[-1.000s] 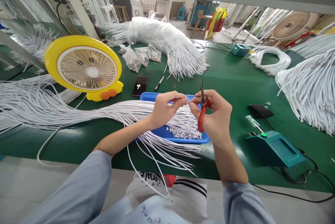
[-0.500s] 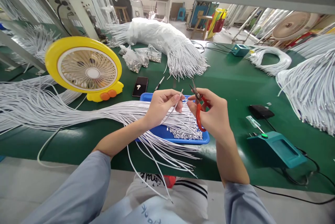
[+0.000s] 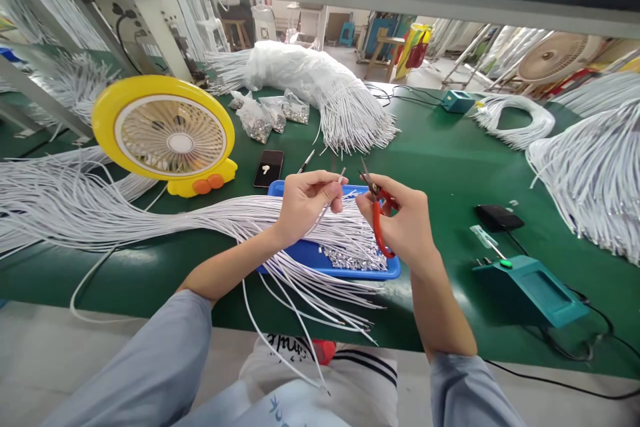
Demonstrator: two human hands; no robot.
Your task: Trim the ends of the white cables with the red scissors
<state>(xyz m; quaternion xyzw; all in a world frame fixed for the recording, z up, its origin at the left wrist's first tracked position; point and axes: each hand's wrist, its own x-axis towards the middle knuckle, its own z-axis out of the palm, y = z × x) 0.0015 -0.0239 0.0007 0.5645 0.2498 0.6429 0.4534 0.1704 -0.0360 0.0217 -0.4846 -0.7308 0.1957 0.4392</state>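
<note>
Pinched between the thumb and fingers of my left hand (image 3: pixel 306 206) is one white cable (image 3: pixel 325 211), its end pointing up. My right hand (image 3: pixel 407 217) is closed on red-handled scissors (image 3: pixel 379 227), whose slim blades point up and stand slightly apart, to the right of the cable end and not touching it. Below both hands lies a blue tray (image 3: pixel 327 272) with small silver metal pieces (image 3: pixel 355 258). A thick bundle of white cables (image 3: pixel 215 212) runs in from the left across the tray, and several ends hang toward the table's front edge.
A yellow fan (image 3: pixel 165 134) stands at the left. Behind the tray lie a phone (image 3: pixel 269 168), a pen (image 3: pixel 307 161), bags of metal parts (image 3: pixel 255 122) and a wrapped cable bundle (image 3: pixel 300 70). At right are a teal device (image 3: pixel 535 287), a black box (image 3: pixel 499 217) and more cables (image 3: pixel 590 167).
My two hands have moved slightly apart, and the scissors' blades have shifted a little away from the cable end. The whole view has tilted up slightly.
</note>
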